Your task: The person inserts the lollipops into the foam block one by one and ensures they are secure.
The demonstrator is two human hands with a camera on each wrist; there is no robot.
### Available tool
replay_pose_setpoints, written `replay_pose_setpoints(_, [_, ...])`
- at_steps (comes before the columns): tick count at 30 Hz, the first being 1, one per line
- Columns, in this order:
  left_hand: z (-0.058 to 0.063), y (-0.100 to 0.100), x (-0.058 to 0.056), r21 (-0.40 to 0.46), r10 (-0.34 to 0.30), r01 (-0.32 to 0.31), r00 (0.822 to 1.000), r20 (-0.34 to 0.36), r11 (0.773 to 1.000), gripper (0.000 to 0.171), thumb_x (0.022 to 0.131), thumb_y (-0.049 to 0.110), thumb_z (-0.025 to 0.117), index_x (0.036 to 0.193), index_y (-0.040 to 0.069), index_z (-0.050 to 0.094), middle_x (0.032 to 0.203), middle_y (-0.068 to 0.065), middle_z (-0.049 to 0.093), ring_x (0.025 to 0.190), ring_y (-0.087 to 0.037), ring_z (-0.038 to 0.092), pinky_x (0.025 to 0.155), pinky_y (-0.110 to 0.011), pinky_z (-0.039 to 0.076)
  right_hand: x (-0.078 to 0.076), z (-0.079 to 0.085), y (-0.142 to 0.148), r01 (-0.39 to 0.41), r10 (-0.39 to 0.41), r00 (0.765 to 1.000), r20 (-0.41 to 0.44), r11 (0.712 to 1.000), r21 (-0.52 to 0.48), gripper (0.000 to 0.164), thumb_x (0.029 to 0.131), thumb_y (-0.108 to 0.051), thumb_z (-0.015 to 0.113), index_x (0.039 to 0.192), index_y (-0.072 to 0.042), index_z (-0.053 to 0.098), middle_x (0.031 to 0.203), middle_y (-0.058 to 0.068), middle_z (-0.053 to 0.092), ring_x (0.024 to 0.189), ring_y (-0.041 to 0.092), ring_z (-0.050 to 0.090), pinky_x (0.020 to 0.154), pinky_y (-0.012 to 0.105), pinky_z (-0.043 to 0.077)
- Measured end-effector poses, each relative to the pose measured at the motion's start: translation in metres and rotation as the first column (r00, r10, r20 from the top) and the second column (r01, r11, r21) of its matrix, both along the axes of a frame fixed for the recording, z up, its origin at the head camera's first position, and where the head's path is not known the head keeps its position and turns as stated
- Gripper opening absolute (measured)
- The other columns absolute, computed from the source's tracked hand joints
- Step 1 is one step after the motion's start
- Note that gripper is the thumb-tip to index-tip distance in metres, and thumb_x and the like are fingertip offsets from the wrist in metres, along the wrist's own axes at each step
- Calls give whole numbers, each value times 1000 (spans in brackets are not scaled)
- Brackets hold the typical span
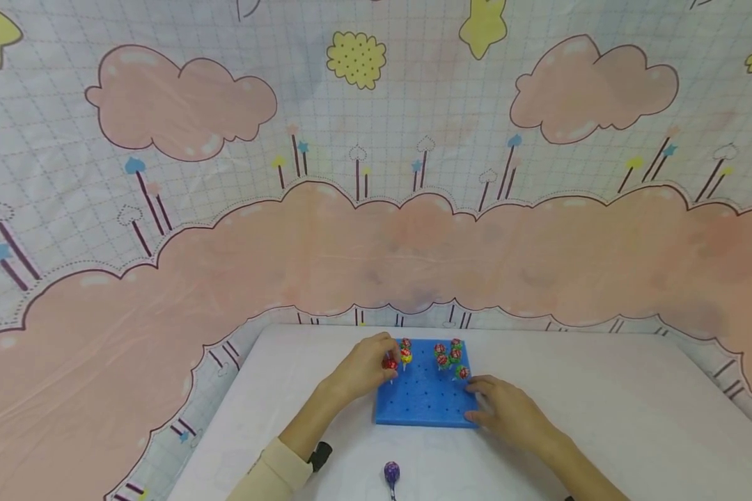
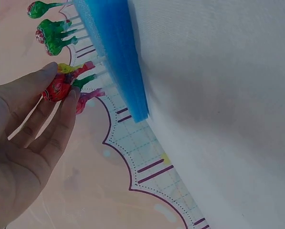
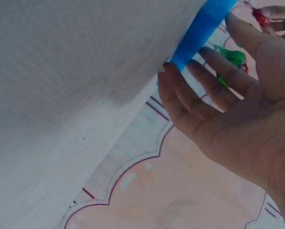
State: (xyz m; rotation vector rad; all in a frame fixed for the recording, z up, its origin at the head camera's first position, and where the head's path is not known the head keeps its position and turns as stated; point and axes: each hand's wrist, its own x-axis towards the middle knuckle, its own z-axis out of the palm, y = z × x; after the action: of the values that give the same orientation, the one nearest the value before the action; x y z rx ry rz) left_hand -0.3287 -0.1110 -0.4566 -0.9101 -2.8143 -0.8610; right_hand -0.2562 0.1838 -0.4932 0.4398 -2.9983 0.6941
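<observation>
My left hand (image 1: 365,367) is at the left side of a blue board (image 1: 421,400) dotted with small holes. Between its thumb and fingers it pinches a red-wrapped lollipop (image 2: 59,88), whose stick points toward the board. A yellow lollipop (image 1: 406,356) stands just beside it, with another behind. Several green-and-red lollipops (image 1: 442,360) stand upright by their sticks in the board's right half. At the board's right edge, my right hand (image 1: 510,414) touches the side with loosely extended fingers. The right wrist view shows those fingertips against the blue edge (image 3: 195,40).
A purple lollipop (image 1: 391,472) lies on the white table (image 1: 238,410) in front of the board. Behind the table hangs a patterned backdrop (image 1: 413,257) with pink clouds. A dark band (image 1: 320,456) is around the left wrist.
</observation>
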Motion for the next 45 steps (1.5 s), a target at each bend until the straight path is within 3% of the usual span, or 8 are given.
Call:
replay_pose_setpoints(13, [-1, 1, 4, -59, 11, -15, 997, -70, 998, 21, 86, 10, 87, 102, 11, 75, 98, 4, 61, 94, -24, 67, 82, -26, 58, 0, -1, 0, 0, 0, 1000, 3, 1000, -16, 45, 88, -33, 85, 125, -10, 73, 139, 12, 66, 133, 38, 58, 109, 56, 48])
replay_pose_setpoints(30, [13, -3, 17, -73, 31, -40, 993, -116, 997, 19, 87, 13, 86, 103, 14, 75, 113, 2, 63, 107, -20, 66, 94, -37, 59, -2, -1, 1, -17, 17, 1000, -12, 1000, -8, 46, 88, -32, 86, 125, -9, 73, 139, 12, 66, 133, 38, 59, 109, 56, 49])
replay_pose_setpoints(36, [18, -7, 28, -56, 8, -12, 997, -76, 998, 19, 90, 15, 85, 104, 18, 73, 114, 5, 62, 107, -20, 66, 95, -33, 58, -4, -2, 2, -24, 24, 999, -23, 1000, -8, 46, 88, -32, 86, 125, -9, 73, 139, 12, 66, 133, 37, 59, 109, 55, 48])
replay_pose_setpoints(41, [19, -8, 43, -103, -63, 59, 997, -41, 993, 17, 92, 18, 82, 106, 15, 72, 106, 5, 64, 97, -18, 66, 83, -22, 56, -4, -2, 2, -22, 22, 1000, -17, 1000, -6, 46, 88, -32, 86, 125, -9, 73, 139, 12, 65, 133, 37, 59, 109, 55, 49])
replay_pose_setpoints(45, [18, -8, 54, -149, -92, 86, 995, -35, 985, 15, 94, 21, 81, 104, 16, 72, 102, 5, 65, 85, -10, 61, 76, -19, 53, -4, -3, 2, -16, 16, 1000, -10, 1000, -11, 46, 88, -32, 85, 125, -9, 73, 140, 11, 65, 133, 37, 59, 109, 55, 48])
